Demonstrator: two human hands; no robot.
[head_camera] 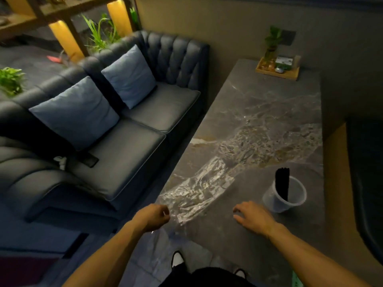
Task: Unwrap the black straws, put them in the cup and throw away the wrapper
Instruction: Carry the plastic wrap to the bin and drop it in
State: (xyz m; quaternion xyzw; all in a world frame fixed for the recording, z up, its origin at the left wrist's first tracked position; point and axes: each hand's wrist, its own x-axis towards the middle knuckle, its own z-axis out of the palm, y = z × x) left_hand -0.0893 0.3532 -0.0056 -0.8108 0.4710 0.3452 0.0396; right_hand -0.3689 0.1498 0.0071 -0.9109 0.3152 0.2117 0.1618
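Straws, black, stand bundled upright in the clear plastic cup on the marble table, w/ their tops poking above the rim. Nearest the camera: two bare forearms reach fwd over the near table edge, and dark trousers plus a white-toed shoe show below on the floor. Left hand is curled into a fist at the table's near-left corner, pinching the near end of the clear wrapper. Right hand hovers palm-down over the tabletop, fingers relaxed and spread, holding nothing; it sits just left of the cup, not touching it. Wrapper is crumpled, see-through, lying flat-ish on the table and stretching diagonally away from the left hand toward the table's middle, beside the cup but apart from it.

Farther back, at the table's far end by the wall, a small wooden tray carries a green plant in a glass vase and a few small items too blurry to ID. Left of the table runs a dark tufted sofa w/ two light-blue cushions; a dark phone-like slab and a white crumpled bit lie on its seat. Behind the sofa: green plants and yellow lit columns.
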